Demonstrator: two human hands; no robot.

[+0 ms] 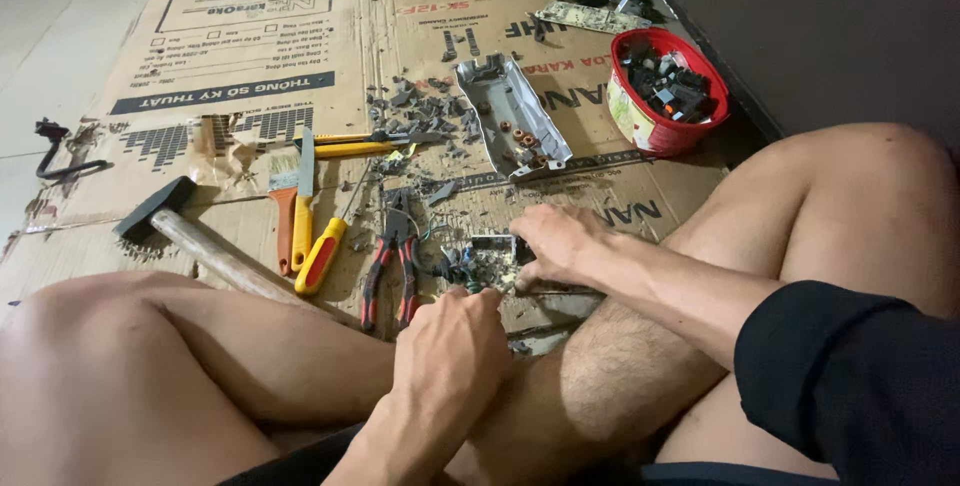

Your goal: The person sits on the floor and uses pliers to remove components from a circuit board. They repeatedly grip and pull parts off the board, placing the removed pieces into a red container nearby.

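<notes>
A small circuit board (490, 258) with dark components and wires lies on the cardboard between my bare legs. My right hand (558, 244) reaches in from the right and grips the board's right edge with bent fingers. My left hand (448, 351) is curled into a fist at the board's near edge, its fingertips closed on the board. Whatever else is inside that fist is hidden. Red-and-black pliers (390, 268) lie just left of the board.
On the flattened cardboard (250, 56) lie a hammer (165, 214), a yellow-and-red screwdriver (320, 256), an orange-handled chisel (286, 214), a grey metal housing (510, 116) and scattered debris. A red bowl (640, 121) of dark parts stands at the right, by a dark wall.
</notes>
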